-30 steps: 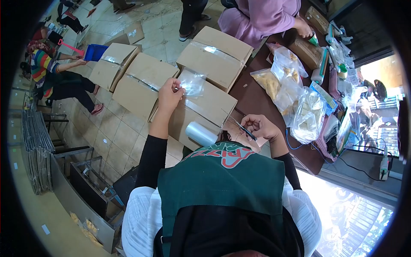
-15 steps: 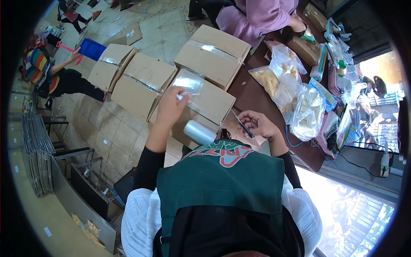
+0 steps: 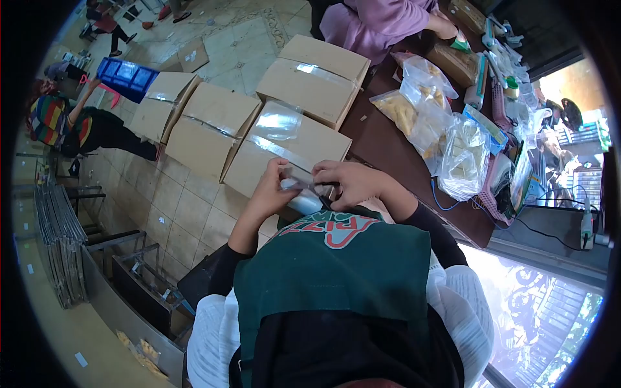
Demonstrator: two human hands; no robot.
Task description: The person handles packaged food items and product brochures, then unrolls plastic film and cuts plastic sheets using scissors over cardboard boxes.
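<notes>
In front of my apron, a cardboard box (image 3: 294, 142) lies with clear tape along its top seam and a clear patch on its far part. Against the near side of the box rests a roll of clear tape (image 3: 305, 204), partly covered by my hands. My left hand (image 3: 268, 189) is closed at the roll, pinching a strip of clear tape that looks blurred. Close beside it, my right hand (image 3: 349, 182) is closed around a slim black-handled cutter (image 3: 326, 199), mostly hidden by the fingers.
More taped boxes (image 3: 314, 77) stand beyond and to the left. A brown table (image 3: 362, 132) on the right bears bags of yellowish food (image 3: 414, 119) and a pink basket (image 3: 495, 210). One person in pink sits there; another carries a blue crate (image 3: 127, 79). Metal frames (image 3: 123, 233) stand left.
My left hand has come back from the clear patch on the box to the tape roll. My right hand has moved left with the cutter to meet it. The blue crate has shifted and turned.
</notes>
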